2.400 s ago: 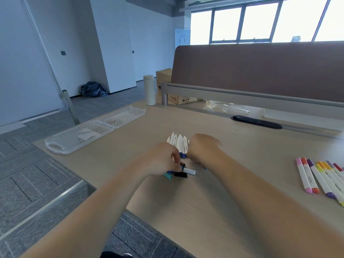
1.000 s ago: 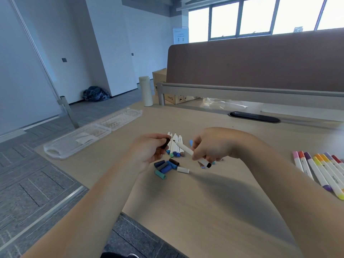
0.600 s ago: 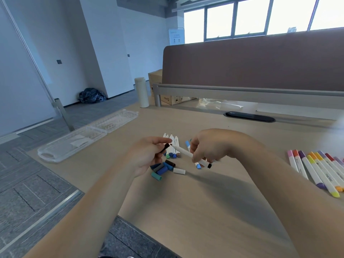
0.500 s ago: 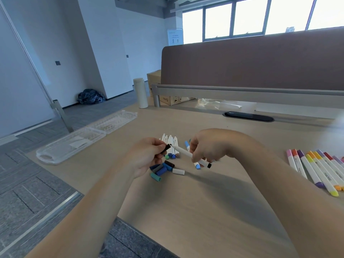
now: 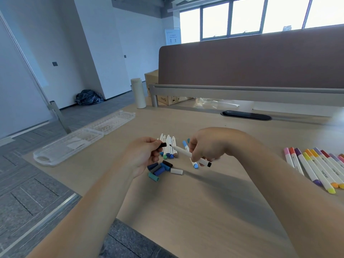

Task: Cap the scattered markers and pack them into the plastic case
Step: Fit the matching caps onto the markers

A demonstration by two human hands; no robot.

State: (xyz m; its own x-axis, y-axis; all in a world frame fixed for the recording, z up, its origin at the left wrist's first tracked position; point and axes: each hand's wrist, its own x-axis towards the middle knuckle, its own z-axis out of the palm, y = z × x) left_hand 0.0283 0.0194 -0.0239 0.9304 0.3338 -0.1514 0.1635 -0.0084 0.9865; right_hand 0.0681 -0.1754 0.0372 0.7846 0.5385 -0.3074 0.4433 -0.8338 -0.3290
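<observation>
Head view: 2 forearms reach forward over the desk (image 5: 204, 211), with the hands raised just above it. The left hand (image 5: 143, 155), palm facing right, pinches 1 black cap (image 5: 163, 145) between thumb and fingertips. The right hand (image 5: 206, 144), knuckles up, grips a white marker (image 5: 183, 152) mid-barrel. Its bare tip points left, just short of the cap. Loose caps (image 5: 160, 169) lie below the hands, with uncapped markers (image 5: 168, 144) behind them. The open case (image 5: 74, 142) lies far left, well apart. Capped markers (image 5: 316, 168) lie at the right.
</observation>
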